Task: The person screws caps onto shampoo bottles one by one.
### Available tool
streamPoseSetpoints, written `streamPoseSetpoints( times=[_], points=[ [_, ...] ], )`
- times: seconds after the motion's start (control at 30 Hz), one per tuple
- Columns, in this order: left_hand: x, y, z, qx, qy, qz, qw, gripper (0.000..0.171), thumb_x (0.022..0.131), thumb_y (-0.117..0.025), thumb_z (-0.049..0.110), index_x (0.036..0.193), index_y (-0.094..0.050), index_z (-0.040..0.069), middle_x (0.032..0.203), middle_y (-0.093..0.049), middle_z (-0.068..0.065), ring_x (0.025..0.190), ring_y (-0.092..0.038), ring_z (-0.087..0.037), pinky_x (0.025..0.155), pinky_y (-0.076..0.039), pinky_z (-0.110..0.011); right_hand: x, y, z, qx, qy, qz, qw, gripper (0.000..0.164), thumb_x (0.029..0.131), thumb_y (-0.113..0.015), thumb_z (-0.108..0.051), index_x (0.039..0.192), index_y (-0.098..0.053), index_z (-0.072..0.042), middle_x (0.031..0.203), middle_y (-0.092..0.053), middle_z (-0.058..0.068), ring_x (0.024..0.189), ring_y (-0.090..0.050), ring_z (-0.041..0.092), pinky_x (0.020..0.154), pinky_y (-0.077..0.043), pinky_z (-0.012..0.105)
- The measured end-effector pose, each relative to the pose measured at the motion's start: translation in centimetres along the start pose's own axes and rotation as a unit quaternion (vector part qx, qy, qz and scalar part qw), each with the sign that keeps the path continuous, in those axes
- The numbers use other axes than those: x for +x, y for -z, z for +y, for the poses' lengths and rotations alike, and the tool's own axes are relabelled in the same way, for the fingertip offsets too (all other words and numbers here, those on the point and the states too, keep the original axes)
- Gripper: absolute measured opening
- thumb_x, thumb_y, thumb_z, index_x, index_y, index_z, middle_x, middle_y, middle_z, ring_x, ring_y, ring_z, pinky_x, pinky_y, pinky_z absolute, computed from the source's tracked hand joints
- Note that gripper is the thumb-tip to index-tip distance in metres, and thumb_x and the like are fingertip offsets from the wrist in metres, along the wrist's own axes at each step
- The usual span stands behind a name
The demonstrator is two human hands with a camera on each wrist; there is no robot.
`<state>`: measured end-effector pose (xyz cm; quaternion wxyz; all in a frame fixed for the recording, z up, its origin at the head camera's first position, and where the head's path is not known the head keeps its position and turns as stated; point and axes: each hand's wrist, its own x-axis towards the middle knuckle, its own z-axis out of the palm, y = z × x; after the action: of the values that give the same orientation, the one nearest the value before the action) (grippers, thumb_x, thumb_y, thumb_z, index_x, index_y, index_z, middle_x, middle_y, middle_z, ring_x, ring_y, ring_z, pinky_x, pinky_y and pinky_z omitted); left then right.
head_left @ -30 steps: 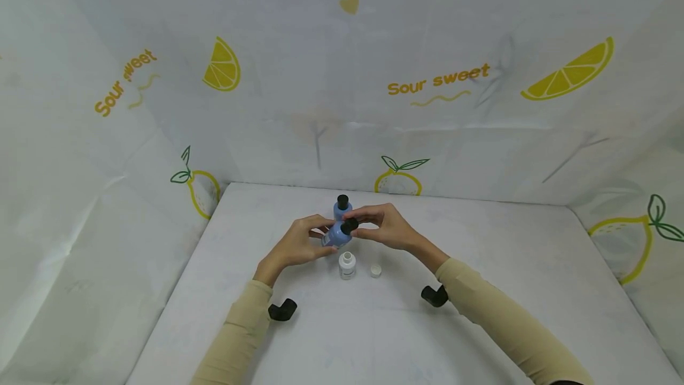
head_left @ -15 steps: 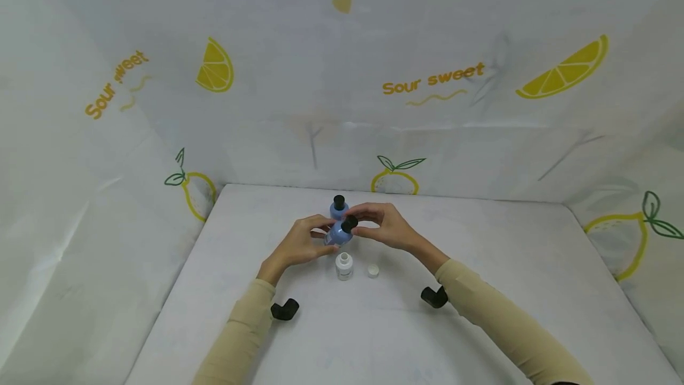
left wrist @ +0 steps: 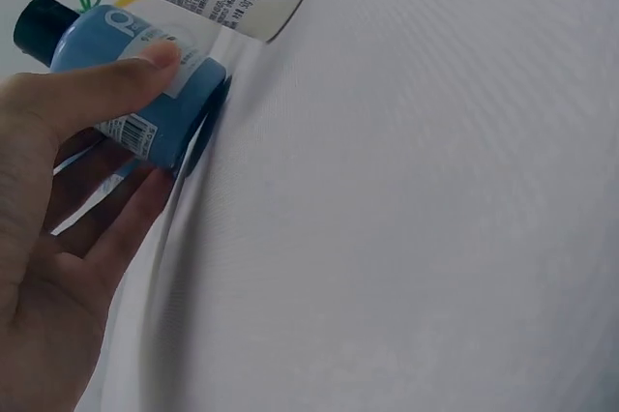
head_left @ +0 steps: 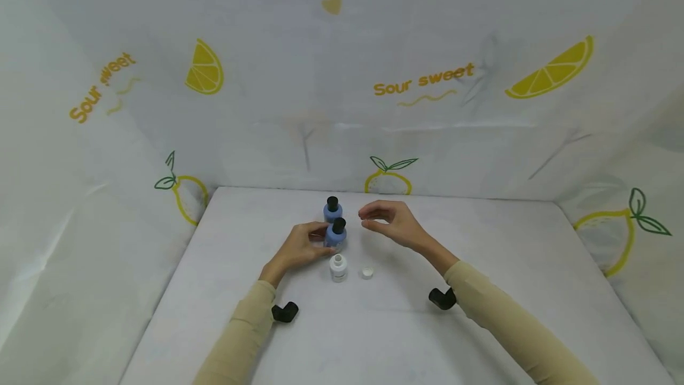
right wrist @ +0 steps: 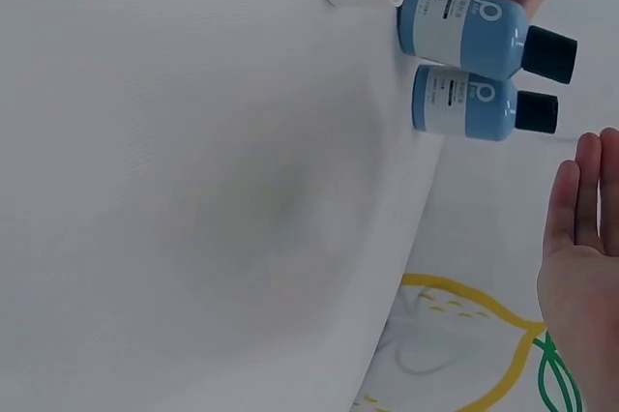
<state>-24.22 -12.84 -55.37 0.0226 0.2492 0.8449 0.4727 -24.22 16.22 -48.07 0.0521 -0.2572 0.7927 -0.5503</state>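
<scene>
A blue bottle with a black cap (head_left: 335, 236) stands close to upright on the table, and my left hand (head_left: 300, 246) holds its body between thumb and fingers. In the left wrist view the thumb lies across the label of this blue bottle (left wrist: 89, 37). Just behind it is a second blue bottle with a black cap (head_left: 332, 213). My right hand (head_left: 398, 224) is in the air to the right of both, apart from them and holding nothing; the right wrist view shows its fingers nearly straight. An uncapped white bottle (head_left: 338, 270) stands in front of the held one.
A small white cap (head_left: 367, 273) lies on the white table (head_left: 481, 314), right of the white bottle. Behind the table's back edge hangs a white cloth with lemon prints (head_left: 299, 76). Black angled pieces (head_left: 285, 312) are worn at both wrists.
The right hand has let go of the held bottle's black cap and moved off to the right. That bottle, tilted before, now stands nearly upright, still in the left hand.
</scene>
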Motion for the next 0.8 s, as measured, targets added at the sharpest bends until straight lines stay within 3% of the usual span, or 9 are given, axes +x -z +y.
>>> streamPoseSetpoints(
  times=[0.2,0.8],
  points=[
    [-0.07,-0.31,-0.29,0.001,0.015,0.004,0.9999,0.061,0.085,-0.094,0.014,0.137,-0.069,-0.005,0.126,-0.079,-0.021,0.111,-0.08,-0.033,0.101,-0.067,-0.042,-0.47,0.15,0.39,0.0,-0.015,0.008,1.0,0.016,0.098,-0.078,-0.003,0.114,-0.076,0.001,0.114,-0.077,0.021,0.104,-0.073,0.004,0.1,-0.06,0.015],
    [-0.78,-0.19,-0.52,-0.046,0.023,-0.017,0.9985,0.065,0.088,-0.09,0.006,0.145,-0.06,-0.005,0.139,-0.071,-0.026,0.12,-0.076,-0.04,0.105,-0.065,-0.038,-0.82,-0.32,0.72,0.002,-0.02,0.013,1.0,0.007,0.099,-0.078,-0.004,0.105,-0.077,-0.003,0.106,-0.077,0.015,0.097,-0.072,0.007,0.095,-0.06,0.016]
  ],
)
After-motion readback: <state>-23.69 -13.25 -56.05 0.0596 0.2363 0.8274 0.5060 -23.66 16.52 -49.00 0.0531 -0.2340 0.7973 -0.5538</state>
